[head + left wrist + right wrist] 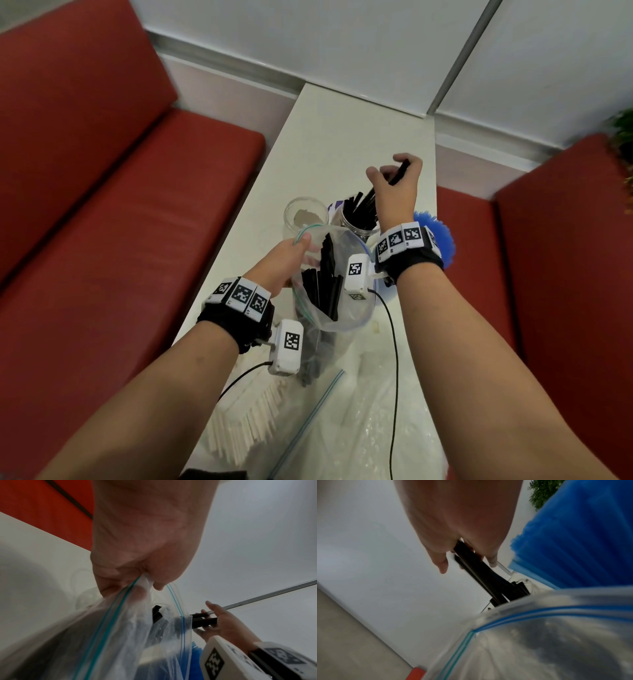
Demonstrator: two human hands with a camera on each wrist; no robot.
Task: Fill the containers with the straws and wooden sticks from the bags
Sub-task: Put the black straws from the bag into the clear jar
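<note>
Red padded bench seats [113,219] flank a narrow white table [342,130] that runs away from the viewer. At the near left edge, a fan of pale wooden sticks [246,421] lies flat inside clear plastic, ends pointing left and toward the viewer. Farther along stands an empty clear glass jar [303,219], upright. Just beside it, the left hand [284,263] pinches the rim of a clear zip-top plastic bag [346,308] with a blue-green seal, holding its mouth open; short black straws [325,287] stand roughly upright inside. Behind the bag, a second clear jar [359,226] holds black straws leaning up and to the right. Above this jar, the right hand [397,181] curls its fingers around a small bunch of black straws [399,173], long axis slanting down toward the jar's mouth. At the right, partly hidden by the right wrist, a dense bundle of bright blue straws [442,236] stands on end.
</note>
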